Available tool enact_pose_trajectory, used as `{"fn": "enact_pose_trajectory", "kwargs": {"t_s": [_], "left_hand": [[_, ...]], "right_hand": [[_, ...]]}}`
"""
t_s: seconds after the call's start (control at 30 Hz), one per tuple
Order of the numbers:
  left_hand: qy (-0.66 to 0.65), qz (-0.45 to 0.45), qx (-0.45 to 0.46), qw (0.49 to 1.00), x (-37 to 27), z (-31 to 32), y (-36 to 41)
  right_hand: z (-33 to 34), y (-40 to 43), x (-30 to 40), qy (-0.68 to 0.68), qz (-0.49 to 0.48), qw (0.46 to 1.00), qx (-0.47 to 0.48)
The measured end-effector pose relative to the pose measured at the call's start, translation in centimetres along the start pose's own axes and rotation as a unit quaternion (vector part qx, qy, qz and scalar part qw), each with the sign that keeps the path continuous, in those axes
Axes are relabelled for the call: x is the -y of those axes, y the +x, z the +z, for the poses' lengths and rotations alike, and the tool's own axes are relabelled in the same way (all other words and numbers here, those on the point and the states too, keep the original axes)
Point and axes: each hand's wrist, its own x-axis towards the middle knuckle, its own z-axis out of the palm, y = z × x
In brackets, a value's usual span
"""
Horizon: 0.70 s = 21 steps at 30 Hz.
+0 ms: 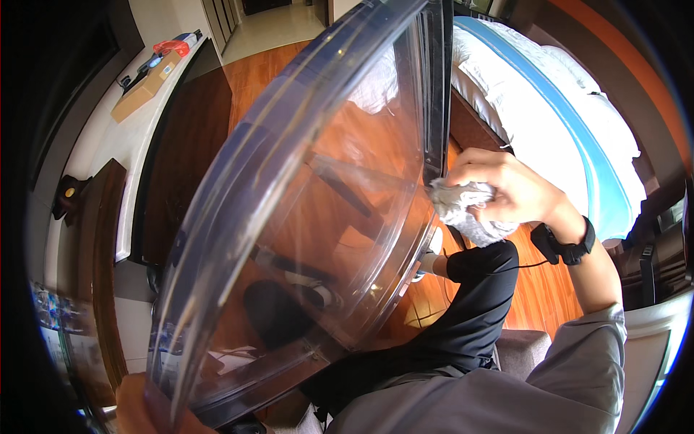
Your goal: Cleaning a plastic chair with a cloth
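Note:
A large clear plastic cover (pixel 303 217) with a dark frame along its edge stands tilted in front of me, partly over my legs. My left hand (pixel 157 407) grips its lower left edge, its fingers partly hidden behind the plastic. In my right hand (pixel 501 187) is a crumpled grey cloth (pixel 471 211), held against or very near the cover's right frame edge; contact cannot be told for certain. A black band with a small device is strapped on my right wrist. The wooden floor and my leg show through and beside the cover.
A bed (pixel 537 125) with white linen and a blue runner stands at the upper right. On the left, a long white-topped counter (pixel 162 103) bears a cardboard box (pixel 146 87) and a red bag (pixel 173 47). A grey upholstered seat (pixel 520 350) is beside my leg.

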Motion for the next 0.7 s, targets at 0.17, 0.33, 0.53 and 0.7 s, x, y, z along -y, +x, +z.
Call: {"fn": "enact_pose_trajectory", "kwargs": {"t_s": [0.17,0.33,0.53,0.7], "left_hand": [[0.023,0.050,0.020,0.998,1.4,-0.4,0.0],[0.029,0.013,-0.014,0.999,0.3,0.0,-0.2],[0.045,0.099,0.059,0.992,1.3,-1.2,-1.7],[0.038,0.050,0.070,0.996,-0.2,-1.3,-1.2]], "right_hand": [[1.5,1.3,0.6,-0.130,0.038,0.990,-0.049],[1.2,2.8,2.3,-0.201,0.135,0.970,-0.015],[-1.9,5.2,4.4,-0.130,0.237,0.949,0.161],[-2.2,5.1,5.2,-0.169,0.254,0.935,0.181]]}}
